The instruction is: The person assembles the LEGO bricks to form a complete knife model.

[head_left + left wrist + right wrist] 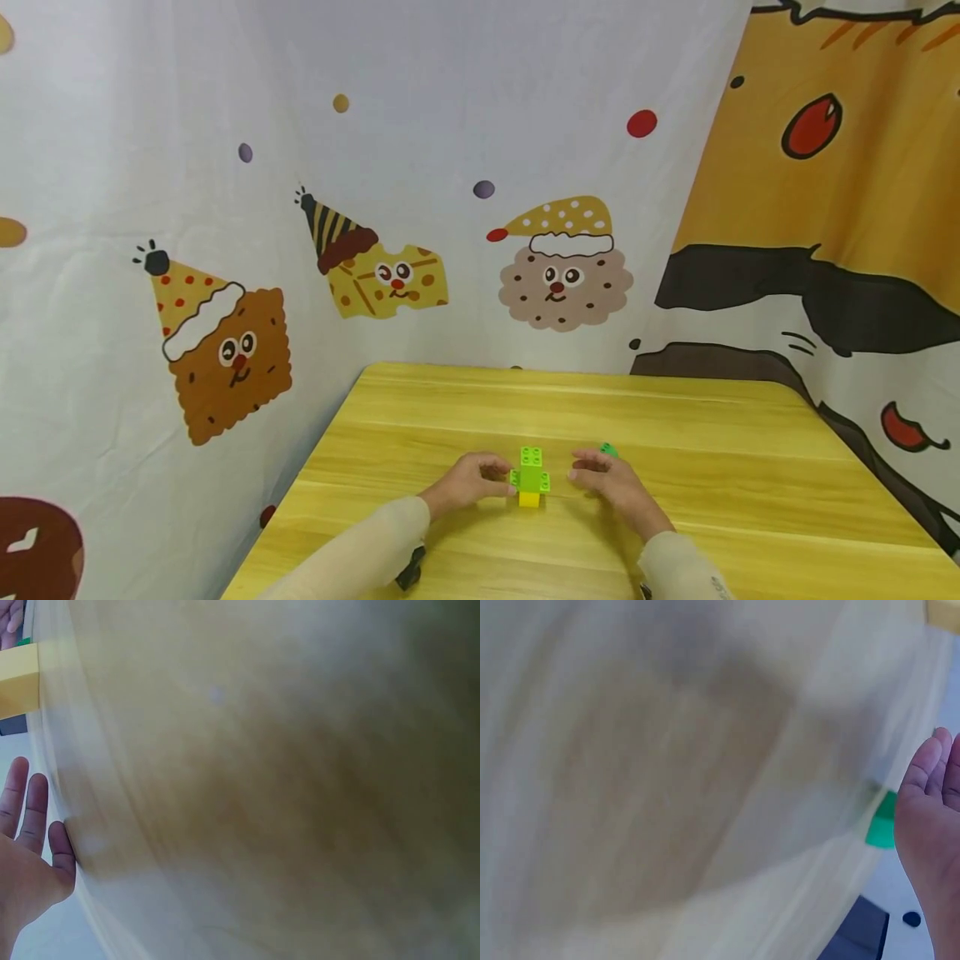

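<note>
A small stack of toy building bricks stands upright on the wooden table, light green bricks [531, 475] above a yellow brick [528, 500]. Light green studded pieces stick out on both its sides. My left hand [471, 482] is at the left of the stack, fingertips close beside it in the head view. Its fingers look extended in the left wrist view, where the yellow brick [19, 681] shows beyond them. To the right of the stack, with a gap between, my right hand [613, 485] hovers with relaxed fingers and holds nothing. A darker green brick [608, 449] is partly hidden behind it.
The wooden table [720, 467] reaches back to a white curtain [465, 83] printed with cartoon biscuits and cheese. Beige sleeves cover both forearms. A dark object [410, 570] shows beside the left sleeve.
</note>
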A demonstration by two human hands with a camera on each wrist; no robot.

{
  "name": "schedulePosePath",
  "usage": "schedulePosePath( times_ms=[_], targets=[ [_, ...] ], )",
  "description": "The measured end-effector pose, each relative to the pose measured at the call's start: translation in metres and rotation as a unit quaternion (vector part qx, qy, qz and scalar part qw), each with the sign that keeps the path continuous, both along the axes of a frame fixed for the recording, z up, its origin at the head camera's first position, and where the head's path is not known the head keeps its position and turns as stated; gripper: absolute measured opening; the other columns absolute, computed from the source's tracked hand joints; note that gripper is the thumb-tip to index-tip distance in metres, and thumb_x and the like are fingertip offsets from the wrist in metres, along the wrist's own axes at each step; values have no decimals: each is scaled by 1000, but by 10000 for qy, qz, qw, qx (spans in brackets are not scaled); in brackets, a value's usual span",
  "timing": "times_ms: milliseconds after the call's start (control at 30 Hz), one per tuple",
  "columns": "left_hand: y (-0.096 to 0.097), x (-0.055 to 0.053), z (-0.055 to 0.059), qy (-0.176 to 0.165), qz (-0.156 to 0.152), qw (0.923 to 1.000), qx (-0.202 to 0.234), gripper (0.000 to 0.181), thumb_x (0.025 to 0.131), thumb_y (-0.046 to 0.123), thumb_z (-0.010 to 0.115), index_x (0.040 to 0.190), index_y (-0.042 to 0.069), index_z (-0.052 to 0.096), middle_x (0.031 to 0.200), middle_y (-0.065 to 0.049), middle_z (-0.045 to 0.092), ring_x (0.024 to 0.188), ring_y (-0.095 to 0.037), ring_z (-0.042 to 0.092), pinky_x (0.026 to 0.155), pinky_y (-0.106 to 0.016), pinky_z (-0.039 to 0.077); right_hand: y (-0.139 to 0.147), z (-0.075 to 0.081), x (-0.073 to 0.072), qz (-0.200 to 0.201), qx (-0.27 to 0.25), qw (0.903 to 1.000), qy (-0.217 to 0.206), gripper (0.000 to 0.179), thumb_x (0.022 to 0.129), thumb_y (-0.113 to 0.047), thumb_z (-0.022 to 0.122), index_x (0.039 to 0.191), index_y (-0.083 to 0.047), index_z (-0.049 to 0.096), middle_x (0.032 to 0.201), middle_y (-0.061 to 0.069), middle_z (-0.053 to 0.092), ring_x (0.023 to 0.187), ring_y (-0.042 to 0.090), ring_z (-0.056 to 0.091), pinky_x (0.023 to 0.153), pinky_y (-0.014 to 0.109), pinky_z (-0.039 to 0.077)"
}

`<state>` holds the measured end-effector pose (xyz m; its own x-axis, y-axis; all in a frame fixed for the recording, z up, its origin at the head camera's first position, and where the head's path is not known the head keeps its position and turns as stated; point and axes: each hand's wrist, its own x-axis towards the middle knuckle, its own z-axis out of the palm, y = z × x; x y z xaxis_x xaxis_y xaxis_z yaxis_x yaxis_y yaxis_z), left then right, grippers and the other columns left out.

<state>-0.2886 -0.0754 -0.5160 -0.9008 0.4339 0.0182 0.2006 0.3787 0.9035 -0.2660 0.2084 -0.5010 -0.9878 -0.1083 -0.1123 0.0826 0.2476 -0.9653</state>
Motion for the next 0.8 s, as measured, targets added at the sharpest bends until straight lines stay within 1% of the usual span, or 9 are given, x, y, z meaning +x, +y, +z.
schedulePosePath(
  times_ms=[100,300,367,467,600,667,800],
  targets=[
    [-1,-1,-2,-11,-2,10000,40,27,87,17,79,113,15,72,108,-4,66,98,-22,59,84,-36,49,10,5,-3,-90,4,10000,22,57,91,-28,74,137,-1,55,132,18,57,115,26,57,94,44,48],
    [-3,-1,-2,6,-62,10000,63,28,86,19,80,113,17,72,107,0,66,97,-20,58,83,-35,49,32,10,-9,-258,129,9995,136,58,94,-28,70,142,-2,50,139,21,51,121,31,53,99,47,45],
    [-3,-1,-2,10,-80,9999,66,28,86,19,80,112,17,72,106,0,66,96,-19,59,83,-34,49,40,10,-11,-307,263,9990,180,59,96,-28,69,144,-2,48,141,23,49,124,34,51,100,49,44],
    [-3,-1,-1,31,-96,9999,71,28,85,20,81,111,17,73,105,1,66,95,-18,59,83,-33,49,49,11,-13,-442,693,9963,236,60,97,-29,66,146,-2,45,143,24,46,126,38,48,97,47,46],
    [-3,-1,-2,70,-123,9999,61,28,85,21,81,111,17,73,103,3,66,95,-17,59,82,-32,49,58,8,-17,-630,1105,9916,213,59,98,-27,65,147,0,44,145,27,43,126,40,46,92,45,48],
    [-3,-2,-3,88,-124,9999,59,28,85,21,81,111,17,73,102,4,66,94,-17,59,82,-31,49,60,5,-19,-672,1157,9908,225,60,98,-26,65,146,3,44,144,30,42,127,43,45,94,48,47],
    [-2,-3,-4,95,-105,9999,30,28,85,21,81,112,17,73,103,4,66,95,-16,59,83,-31,49,60,-4,-22,-696,1293,9890,147,63,97,-29,66,145,5,43,145,32,40,131,47,40,103,56,39]
  ],
)
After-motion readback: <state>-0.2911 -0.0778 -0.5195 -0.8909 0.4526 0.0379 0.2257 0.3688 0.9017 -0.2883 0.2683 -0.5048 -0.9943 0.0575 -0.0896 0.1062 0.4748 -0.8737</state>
